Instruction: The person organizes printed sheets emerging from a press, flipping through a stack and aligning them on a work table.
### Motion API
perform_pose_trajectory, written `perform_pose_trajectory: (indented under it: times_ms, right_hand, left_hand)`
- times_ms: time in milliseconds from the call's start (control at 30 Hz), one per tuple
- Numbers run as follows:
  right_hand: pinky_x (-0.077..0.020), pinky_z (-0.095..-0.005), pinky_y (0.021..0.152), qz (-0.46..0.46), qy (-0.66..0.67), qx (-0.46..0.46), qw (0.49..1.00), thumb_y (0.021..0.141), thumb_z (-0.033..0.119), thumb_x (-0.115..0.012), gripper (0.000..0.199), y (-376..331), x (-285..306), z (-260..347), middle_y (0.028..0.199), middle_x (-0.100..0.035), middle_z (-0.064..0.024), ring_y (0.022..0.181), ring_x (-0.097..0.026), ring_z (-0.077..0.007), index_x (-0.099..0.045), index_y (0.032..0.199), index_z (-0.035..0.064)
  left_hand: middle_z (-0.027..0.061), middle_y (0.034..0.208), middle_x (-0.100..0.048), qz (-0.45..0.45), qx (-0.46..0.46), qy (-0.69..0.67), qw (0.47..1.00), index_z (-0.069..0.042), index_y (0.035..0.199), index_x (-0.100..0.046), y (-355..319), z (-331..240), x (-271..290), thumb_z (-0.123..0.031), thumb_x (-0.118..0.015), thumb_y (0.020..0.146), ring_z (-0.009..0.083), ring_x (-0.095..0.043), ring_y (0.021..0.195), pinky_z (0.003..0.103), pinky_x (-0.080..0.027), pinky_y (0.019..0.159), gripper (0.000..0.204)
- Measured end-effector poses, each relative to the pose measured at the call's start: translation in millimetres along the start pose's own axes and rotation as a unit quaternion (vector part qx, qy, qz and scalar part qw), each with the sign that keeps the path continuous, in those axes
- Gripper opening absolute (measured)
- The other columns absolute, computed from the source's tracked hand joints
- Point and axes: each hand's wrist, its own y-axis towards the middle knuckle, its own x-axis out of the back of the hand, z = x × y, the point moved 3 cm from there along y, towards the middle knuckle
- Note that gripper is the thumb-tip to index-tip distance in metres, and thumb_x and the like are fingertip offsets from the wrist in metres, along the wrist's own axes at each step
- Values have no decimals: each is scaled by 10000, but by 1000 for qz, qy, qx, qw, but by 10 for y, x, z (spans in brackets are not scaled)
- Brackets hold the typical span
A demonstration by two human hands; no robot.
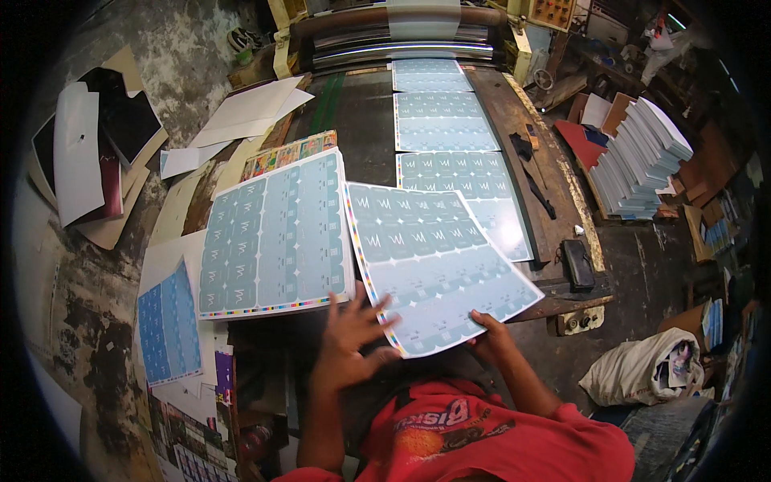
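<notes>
A pale blue printed sheet (434, 281) is tilted in front of me, its near right edge pinched in my right hand (491, 337), thumb on top. My left hand (353, 337) is at the sheet's near left corner, fingers spread and slightly blurred; whether it touches the paper is unclear. Just left of the held sheet lies a thick stack of matching printed sheets (273, 241) with a coloured strip along its near edge. Beyond, several similar sheets (446, 120) lie in a row on the dark machine bed (353, 112), leading up to the rollers.
A roller machine (401, 50) spans the far end. On the bed's right edge lies a black pouch (577, 263). Tall paper stacks (642, 157) and a stuffed white sack (638, 369) stand at right. Loose white sheets (249, 108) and a darker blue sheet (170, 325) are at left.
</notes>
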Motion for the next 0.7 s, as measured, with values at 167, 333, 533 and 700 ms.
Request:
perform_pose_trajectory:
  times_ms: [167, 333, 533, 700]
  right_hand:
    - [-449, -268, 558, -29, -38, -31, 998, 961, 255, -579, 329, -276, 240, -276, 830, -642, -101, 651, -616, -191, -533, 1159, -2]
    - [-439, -269, 617, -57, -79, -59, 993, 987, 356, -548, 391, -663, 200, -416, 888, -652, -124, 713, -616, -187, -521, 1171, 11]
    - [-446, -284, 627, -68, -43, -78, 994, 990, 393, -546, 429, -943, 267, -625, 893, -647, -133, 734, -612, -196, -502, 1193, 18]
    - [-454, -295, 630, -64, -26, -62, 996, 1004, 403, -518, 445, -917, 220, -601, 904, -649, -146, 749, -623, -212, -498, 1200, 4]
  left_hand:
    - [83, 1365, -594, -116, 92, 110, 983, -89, 1218, -669, 31, 478, 256, -432, -834, 691, 357, -394, 1401, 554, -215, 1156, 650]
    - [72, 1284, -652, -153, 124, 82, 977, -102, 1154, -709, -19, 675, 278, -330, -853, 691, 314, -491, 1335, 480, -324, 1108, 536]
    - [87, 1229, -681, -164, 140, 26, 976, -97, 1107, -733, 22, 715, 253, -290, -819, 762, 316, -521, 1306, 471, -333, 1100, 404]
    - [108, 1194, -694, -164, 154, -9, 974, -84, 1141, -719, 16, 766, 273, -323, -760, 839, 327, -538, 1285, 476, -338, 1097, 387]
